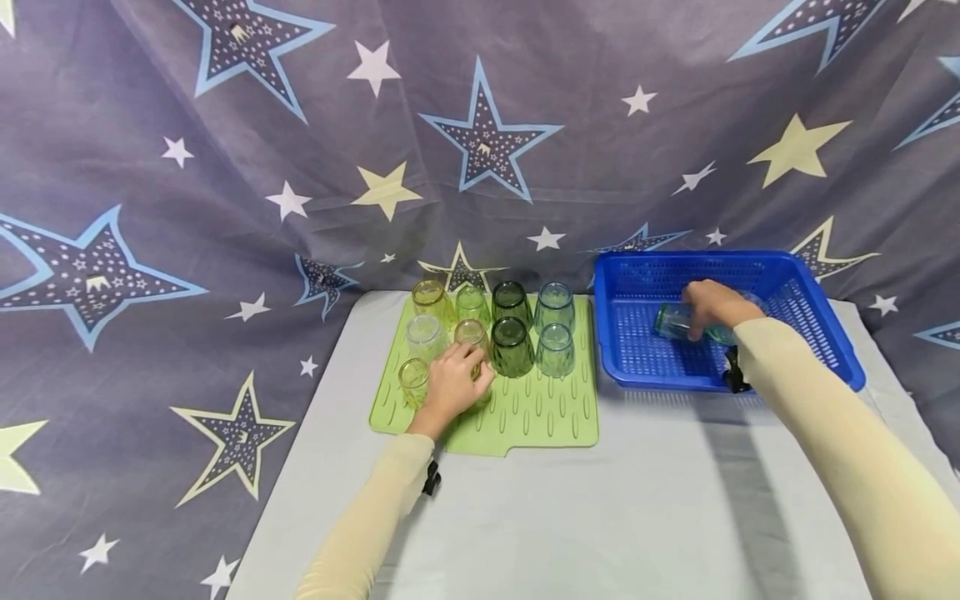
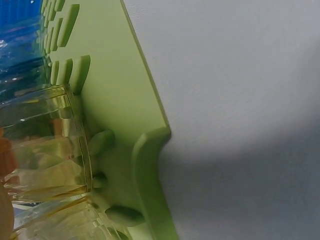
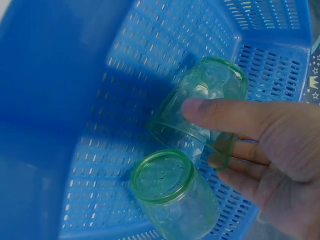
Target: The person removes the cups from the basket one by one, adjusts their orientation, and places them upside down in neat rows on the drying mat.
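In the head view my left hand (image 1: 455, 385) is over the front row on the green drying mat (image 1: 517, 429), its fingers around a pale yellow glass that it mostly hides. The left wrist view shows that yellow glass (image 2: 45, 145) upside down, rim at the mat, with a fingertip at its side. My right hand (image 1: 712, 305) reaches into the blue basket (image 1: 611, 350). It pinches a green-tinted glass (image 3: 200, 95) lying tilted there, thumb outside the wall and fingers at the mouth. Another green-tinted glass (image 3: 175, 195) lies beside it in the basket.
Several upturned glasses stand on the mat: yellow (image 1: 430, 300), clear (image 1: 426, 337), dark green (image 1: 513, 348) and blue (image 1: 556, 350) ones among them. A small yellow glass (image 1: 414, 382) is left of my left hand. A star-patterned curtain (image 1: 420, 100) hangs behind the white table (image 1: 585, 517).
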`<state>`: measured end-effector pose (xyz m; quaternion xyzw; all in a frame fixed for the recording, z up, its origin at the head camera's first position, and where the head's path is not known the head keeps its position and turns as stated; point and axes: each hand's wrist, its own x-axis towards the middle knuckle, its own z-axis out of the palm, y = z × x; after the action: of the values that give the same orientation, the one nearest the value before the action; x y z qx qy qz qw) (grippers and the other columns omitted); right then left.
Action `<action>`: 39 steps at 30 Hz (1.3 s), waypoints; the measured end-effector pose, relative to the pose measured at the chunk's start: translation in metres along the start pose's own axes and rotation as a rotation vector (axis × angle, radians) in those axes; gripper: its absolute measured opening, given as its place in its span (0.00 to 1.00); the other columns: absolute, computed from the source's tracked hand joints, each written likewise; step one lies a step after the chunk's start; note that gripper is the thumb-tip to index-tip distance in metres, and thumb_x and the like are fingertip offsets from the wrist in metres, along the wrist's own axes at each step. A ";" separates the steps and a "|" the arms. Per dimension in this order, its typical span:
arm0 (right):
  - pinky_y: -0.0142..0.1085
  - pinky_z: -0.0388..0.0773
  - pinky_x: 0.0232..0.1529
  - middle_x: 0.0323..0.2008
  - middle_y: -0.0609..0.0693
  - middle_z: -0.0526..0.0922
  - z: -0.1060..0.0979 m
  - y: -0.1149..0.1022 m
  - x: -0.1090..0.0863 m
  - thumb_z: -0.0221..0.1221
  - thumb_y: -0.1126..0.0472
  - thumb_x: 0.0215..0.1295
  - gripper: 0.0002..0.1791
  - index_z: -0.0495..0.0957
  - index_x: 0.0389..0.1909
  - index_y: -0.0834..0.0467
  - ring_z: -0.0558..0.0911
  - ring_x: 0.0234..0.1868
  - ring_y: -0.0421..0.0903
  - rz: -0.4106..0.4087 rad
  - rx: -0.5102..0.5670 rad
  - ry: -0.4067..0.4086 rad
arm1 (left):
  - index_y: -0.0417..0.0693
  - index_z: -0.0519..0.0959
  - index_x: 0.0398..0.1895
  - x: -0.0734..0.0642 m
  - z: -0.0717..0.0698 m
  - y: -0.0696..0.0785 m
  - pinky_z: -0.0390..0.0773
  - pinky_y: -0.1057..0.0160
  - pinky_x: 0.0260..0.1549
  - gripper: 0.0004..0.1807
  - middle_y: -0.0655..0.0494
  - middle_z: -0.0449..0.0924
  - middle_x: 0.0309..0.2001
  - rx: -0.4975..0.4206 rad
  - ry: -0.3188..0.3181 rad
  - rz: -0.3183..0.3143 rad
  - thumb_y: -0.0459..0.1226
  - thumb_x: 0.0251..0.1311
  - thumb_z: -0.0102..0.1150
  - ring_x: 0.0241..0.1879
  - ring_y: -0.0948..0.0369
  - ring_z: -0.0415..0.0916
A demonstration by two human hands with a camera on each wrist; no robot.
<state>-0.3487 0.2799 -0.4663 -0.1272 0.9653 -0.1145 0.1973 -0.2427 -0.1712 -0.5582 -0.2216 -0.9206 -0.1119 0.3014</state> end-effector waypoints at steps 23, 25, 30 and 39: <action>0.62 0.76 0.57 0.53 0.79 0.78 0.004 0.012 -0.006 0.78 0.66 0.39 0.40 0.75 0.54 0.79 0.79 0.54 0.73 -0.065 0.098 0.098 | 0.49 0.87 0.33 0.000 0.002 -0.001 0.84 0.56 0.22 0.10 0.52 0.86 0.35 0.010 0.021 0.003 0.40 0.56 0.57 0.34 0.52 0.84; 0.63 0.75 0.58 0.54 0.79 0.78 0.004 0.013 -0.007 0.78 0.66 0.40 0.40 0.74 0.55 0.79 0.79 0.54 0.73 -0.067 0.127 0.115 | 0.50 0.87 0.33 0.000 0.002 -0.001 0.84 0.56 0.22 0.10 0.53 0.86 0.35 0.016 0.026 0.005 0.40 0.57 0.56 0.34 0.53 0.84; 0.62 0.75 0.57 0.51 0.78 0.80 0.004 0.017 -0.007 0.78 0.63 0.40 0.40 0.75 0.54 0.79 0.80 0.52 0.72 -0.101 0.159 0.178 | 0.49 0.87 0.33 0.001 0.001 -0.001 0.84 0.55 0.22 0.10 0.53 0.86 0.34 0.017 0.046 0.020 0.40 0.56 0.57 0.34 0.53 0.84; 0.64 0.72 0.61 0.60 0.78 0.75 0.003 0.019 -0.013 0.77 0.61 0.49 0.42 0.72 0.62 0.76 0.75 0.60 0.73 -0.056 0.316 0.200 | 0.48 0.88 0.35 0.001 -0.001 0.001 0.84 0.55 0.23 0.11 0.52 0.86 0.35 0.015 0.024 0.009 0.40 0.57 0.57 0.34 0.53 0.84</action>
<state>-0.3403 0.3014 -0.4696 -0.1093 0.9461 -0.2824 0.1144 -0.2430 -0.1705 -0.5565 -0.2221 -0.9168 -0.1061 0.3145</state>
